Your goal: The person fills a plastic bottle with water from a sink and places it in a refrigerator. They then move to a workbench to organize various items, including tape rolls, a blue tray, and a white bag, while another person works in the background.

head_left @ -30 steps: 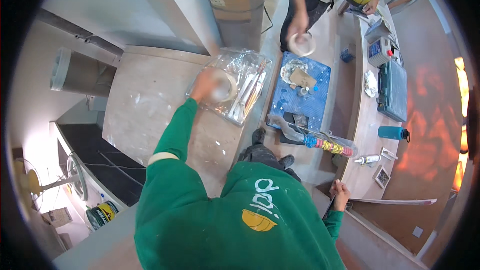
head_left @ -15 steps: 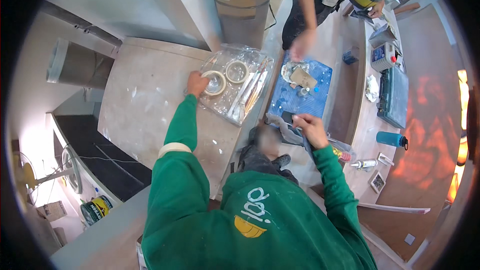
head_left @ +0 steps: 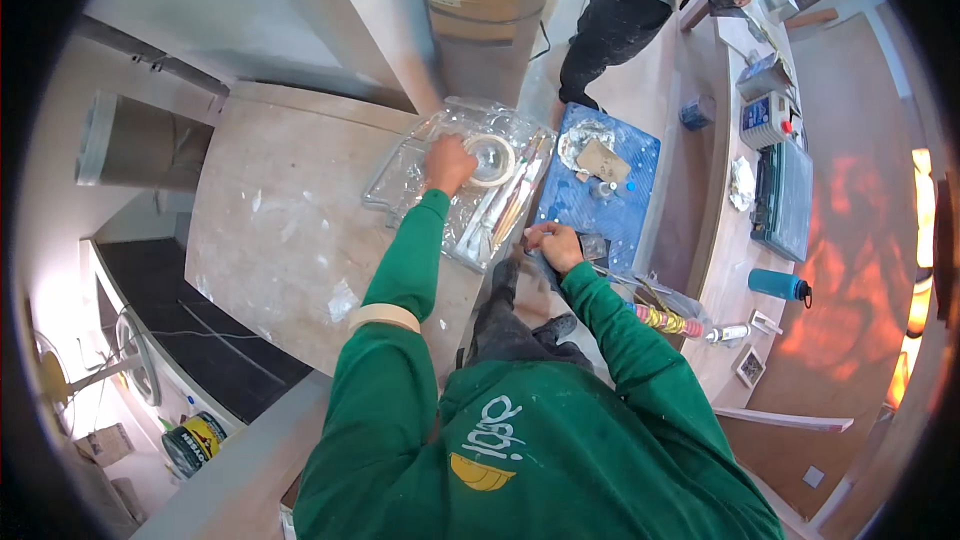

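My left hand [head_left: 450, 164] is over a clear plastic case [head_left: 420, 190], fingers curled at the left side of a roll of masking tape [head_left: 508, 176]. What those fingers hold, if anything, is hidden. Several long thin tools, apparently brushes [head_left: 512, 208], lie along the case's right side. A cream tape ring [head_left: 386, 316] circles my left sleeve. My right hand [head_left: 558, 246] is closed in a pinch between the case and a blue board [head_left: 645, 180]; I cannot make out what is in it. A dark flat piece [head_left: 595, 248] shows just beside it, on the board's near end.
On the blue board are a tan pad [head_left: 604, 159] and small bottles [head_left: 602, 190]. At right, a bench carries a green tool case [head_left: 785, 200], a blue bottle [head_left: 778, 285] and a white jug [head_left: 766, 120]. A large drum [head_left: 485, 50] stands ahead; another person [head_left: 620, 15] stands beyond the board.
My left hand has moved right across the case; only one tape roll shows now. My right hand has come left and lower-held grey material is no longer visible. The other person has drawn back from the board.
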Motion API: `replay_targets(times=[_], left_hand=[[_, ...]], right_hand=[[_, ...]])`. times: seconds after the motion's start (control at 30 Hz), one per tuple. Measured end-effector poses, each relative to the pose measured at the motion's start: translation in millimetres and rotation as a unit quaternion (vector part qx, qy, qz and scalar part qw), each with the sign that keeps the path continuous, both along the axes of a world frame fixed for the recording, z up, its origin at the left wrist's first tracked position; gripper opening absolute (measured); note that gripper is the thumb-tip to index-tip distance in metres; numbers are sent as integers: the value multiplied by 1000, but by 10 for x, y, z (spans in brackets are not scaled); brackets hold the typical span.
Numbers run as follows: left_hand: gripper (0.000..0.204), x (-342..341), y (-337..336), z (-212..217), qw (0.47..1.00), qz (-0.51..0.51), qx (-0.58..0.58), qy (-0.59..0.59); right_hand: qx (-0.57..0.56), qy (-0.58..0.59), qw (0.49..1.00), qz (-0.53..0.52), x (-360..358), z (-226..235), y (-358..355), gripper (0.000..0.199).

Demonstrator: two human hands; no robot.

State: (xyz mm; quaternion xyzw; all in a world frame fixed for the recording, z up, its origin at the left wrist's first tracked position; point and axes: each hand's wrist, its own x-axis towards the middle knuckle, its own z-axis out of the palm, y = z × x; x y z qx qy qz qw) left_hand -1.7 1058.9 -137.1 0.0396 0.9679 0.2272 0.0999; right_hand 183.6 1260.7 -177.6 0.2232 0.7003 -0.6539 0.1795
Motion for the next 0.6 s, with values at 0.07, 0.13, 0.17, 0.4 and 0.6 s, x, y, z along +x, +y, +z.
replay_targets(times=[0.07, 0.13, 0.17, 0.4, 0.6], left_hand=[[41, -59, 17, -32, 1000, 11, -8, -27], [40, -26, 35, -64, 997, 50, 59, -30], [40, -11, 19, -97, 993, 70, 91, -32], [36, 292, 0, -299, 999, 28, 36, 17], [38, 579, -667, -395, 947, 164, 264, -76]], right_hand=[[59, -14, 998, -17, -120, -99, -29, 39], [103, -62, 993, 3, -286, -180, -54, 63], [158, -55, 986, 8, -357, -168, -114, 60], [163, -37, 985, -33, -438, -528, -380, 44], [40, -27, 999, -14, -184, -277, -343, 44]])
